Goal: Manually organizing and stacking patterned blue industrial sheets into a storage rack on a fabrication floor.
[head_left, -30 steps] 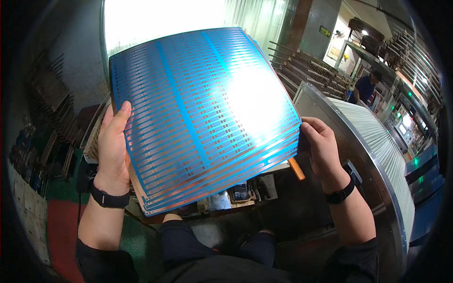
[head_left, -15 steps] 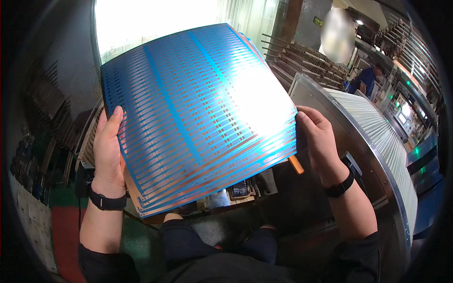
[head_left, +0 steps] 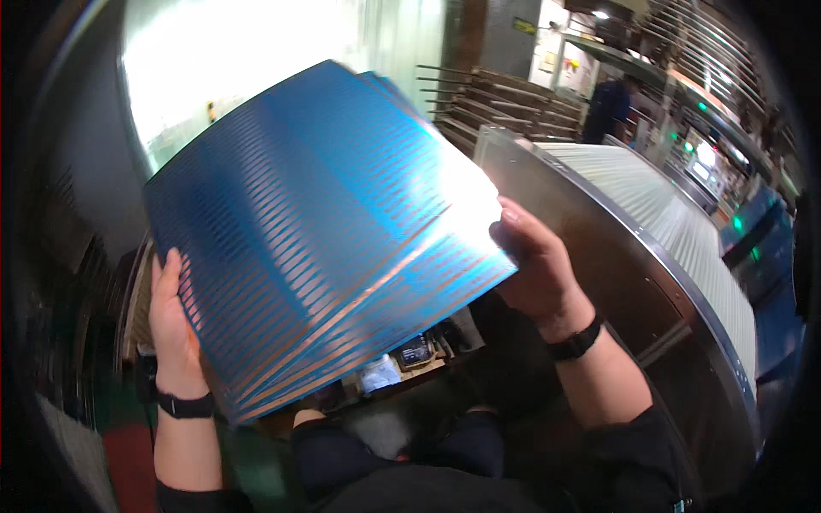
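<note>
Between my two hands is a stack of thin circuit board panels [head_left: 265,188], blue with rows of copper-coloured strips. The stack is tilted, with its far left corner low and its near edges fanned out unevenly. My left hand [head_left: 178,329] grips the left edge, thumb on top and the other fingers mostly hidden beneath. At the right edge, my right hand [head_left: 543,269] is closed on the panels, its thumb by the corner and its fingers partly under the stack. Strong glare whitens the panels near that hand.
To the right stands a metal-sided machine [head_left: 590,231] with a bed of pale rollers [head_left: 658,205]. Below the stack is a low surface holding a dark device [head_left: 416,350] and a light blue item [head_left: 379,373]. Racks [head_left: 513,103] and a person in dark clothing [head_left: 609,111] are farther back.
The stack has shifted left in view and tilted more, and its near edges are spread wider. My right hand has moved left with it; both hands still hold the panels.
</note>
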Motion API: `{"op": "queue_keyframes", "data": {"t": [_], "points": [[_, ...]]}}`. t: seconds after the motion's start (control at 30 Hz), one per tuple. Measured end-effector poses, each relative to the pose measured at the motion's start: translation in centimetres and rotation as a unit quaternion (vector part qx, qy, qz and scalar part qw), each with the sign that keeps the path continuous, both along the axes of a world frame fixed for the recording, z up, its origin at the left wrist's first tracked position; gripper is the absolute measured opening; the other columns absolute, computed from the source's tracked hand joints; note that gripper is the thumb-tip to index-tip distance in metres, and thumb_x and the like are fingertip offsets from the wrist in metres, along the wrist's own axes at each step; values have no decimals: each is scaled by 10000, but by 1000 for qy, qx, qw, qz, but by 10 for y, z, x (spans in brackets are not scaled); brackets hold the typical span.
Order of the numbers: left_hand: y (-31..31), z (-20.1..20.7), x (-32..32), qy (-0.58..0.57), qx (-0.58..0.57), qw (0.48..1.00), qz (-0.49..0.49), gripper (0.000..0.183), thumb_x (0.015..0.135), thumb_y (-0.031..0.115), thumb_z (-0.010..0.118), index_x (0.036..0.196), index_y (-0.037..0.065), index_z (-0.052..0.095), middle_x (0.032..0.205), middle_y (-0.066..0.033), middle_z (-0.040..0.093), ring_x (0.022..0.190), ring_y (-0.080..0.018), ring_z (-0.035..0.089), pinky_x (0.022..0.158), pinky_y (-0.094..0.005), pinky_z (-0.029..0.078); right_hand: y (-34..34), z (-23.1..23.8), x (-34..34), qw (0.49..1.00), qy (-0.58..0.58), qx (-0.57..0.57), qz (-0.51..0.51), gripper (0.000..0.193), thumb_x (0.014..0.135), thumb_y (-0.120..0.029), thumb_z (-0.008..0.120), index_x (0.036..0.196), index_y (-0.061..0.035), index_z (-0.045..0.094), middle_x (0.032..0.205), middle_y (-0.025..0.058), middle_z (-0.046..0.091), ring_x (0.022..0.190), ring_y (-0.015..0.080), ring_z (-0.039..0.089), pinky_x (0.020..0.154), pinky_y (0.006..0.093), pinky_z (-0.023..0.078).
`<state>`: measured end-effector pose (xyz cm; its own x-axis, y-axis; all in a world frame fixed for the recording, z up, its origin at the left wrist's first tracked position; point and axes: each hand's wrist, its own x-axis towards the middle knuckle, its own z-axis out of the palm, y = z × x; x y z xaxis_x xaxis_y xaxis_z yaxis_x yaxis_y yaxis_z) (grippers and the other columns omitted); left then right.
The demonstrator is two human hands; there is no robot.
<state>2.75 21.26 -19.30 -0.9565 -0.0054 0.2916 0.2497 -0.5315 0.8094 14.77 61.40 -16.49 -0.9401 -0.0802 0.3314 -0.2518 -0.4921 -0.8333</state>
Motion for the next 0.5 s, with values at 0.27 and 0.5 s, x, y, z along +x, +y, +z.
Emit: {"op": "queue_keyframes", "data": {"t": [0.27,0.5], "points": [[-9,-17,-16,-21,5,1000,-16,641,1049,404,538,1516,-10,390,1491,-140,497,1318,-292,510,1138,-427,392,-56,-37,28,991,-4,-129,28,473,1020,-391,580,1371,-76,541,1281,100,667,1108,219,671,867,389,584],[-8,-35,-36,-72,-135,981,122,676,1008,445,553,1497,3,402,1478,-220,475,1366,-328,470,1129,-487,376,-105,-27,14,987,5,-21,-161,380,1025,-327,596,1234,-12,629,1085,44,698,979,141,634,859,317,515]]}}
